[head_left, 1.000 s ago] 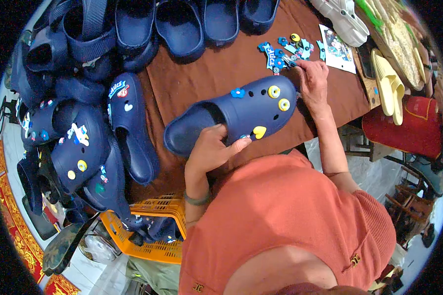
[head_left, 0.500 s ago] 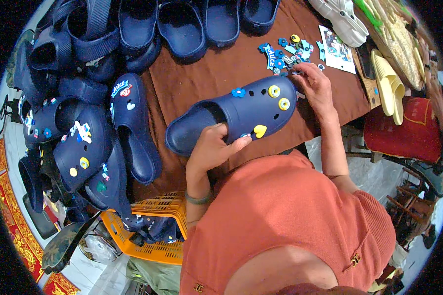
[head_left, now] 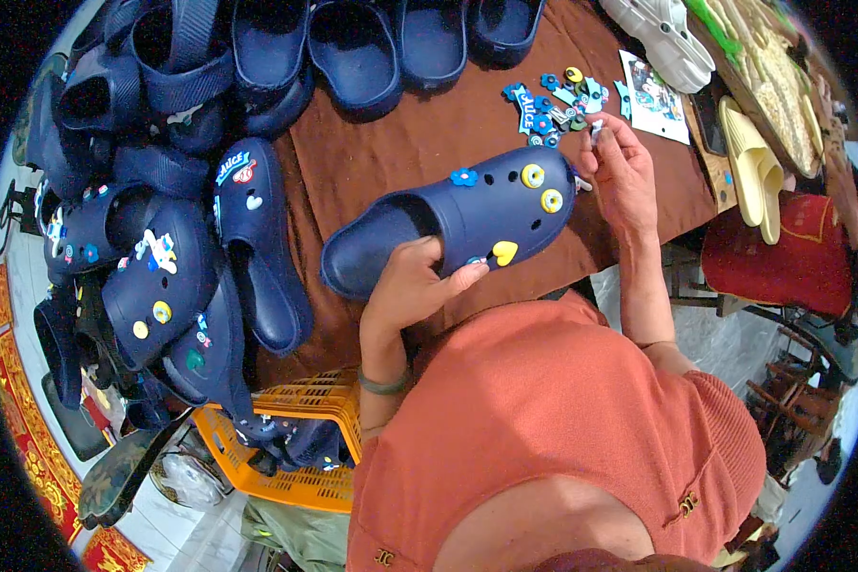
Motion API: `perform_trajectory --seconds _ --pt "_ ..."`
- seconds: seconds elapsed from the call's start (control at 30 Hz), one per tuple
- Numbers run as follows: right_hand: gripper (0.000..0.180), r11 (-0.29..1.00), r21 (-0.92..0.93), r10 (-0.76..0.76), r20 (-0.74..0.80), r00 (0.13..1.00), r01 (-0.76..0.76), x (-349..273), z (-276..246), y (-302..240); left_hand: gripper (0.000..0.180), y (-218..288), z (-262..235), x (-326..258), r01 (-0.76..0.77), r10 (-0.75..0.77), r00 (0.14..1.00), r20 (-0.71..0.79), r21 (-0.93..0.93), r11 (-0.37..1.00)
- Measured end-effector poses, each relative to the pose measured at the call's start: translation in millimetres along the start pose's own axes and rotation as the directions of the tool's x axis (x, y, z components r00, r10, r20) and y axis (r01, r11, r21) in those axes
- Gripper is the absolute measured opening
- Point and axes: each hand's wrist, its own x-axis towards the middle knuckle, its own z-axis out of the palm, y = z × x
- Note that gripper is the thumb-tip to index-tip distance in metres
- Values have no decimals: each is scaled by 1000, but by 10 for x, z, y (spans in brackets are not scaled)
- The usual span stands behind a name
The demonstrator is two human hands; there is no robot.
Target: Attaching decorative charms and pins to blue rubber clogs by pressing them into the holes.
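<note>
Since 1 second ago your right hand [head_left: 624, 172] lifts a small charm [head_left: 596, 129] from the pile; your left hand [head_left: 415, 281] grips the navy clog [head_left: 458, 224] steady.

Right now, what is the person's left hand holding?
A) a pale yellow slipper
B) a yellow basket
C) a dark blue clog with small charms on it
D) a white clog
C: the left hand grips the dark blue clog by its side near the opening. Yellow, blue and heart-shaped charms sit on the clog's top, while the right hand pinches a small piece at its toe end.
</note>
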Motion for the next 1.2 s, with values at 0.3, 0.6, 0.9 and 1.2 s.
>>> perform_trajectory --seconds 0.3,0.6,0.9,1.2 --pt "18 943 -316 -57 164 985 107 -41 37 -4 29 -48 8 3 -44 45 999 -16 34 998" --pt "16 525 -717 -71 500 863 459 -8 353 -154 27 -9 -8 -5 -38 41 999 -28 82 996" --pt "15 449 -696 -153 558 815 561 43 331 -94 25 -6 16 -9 -74 78 995 -69 57 996" --pt "16 530 -693 -149 490 859 488 192 352 -44 24 19 18 -10 -73 76 995 -67 46 996"
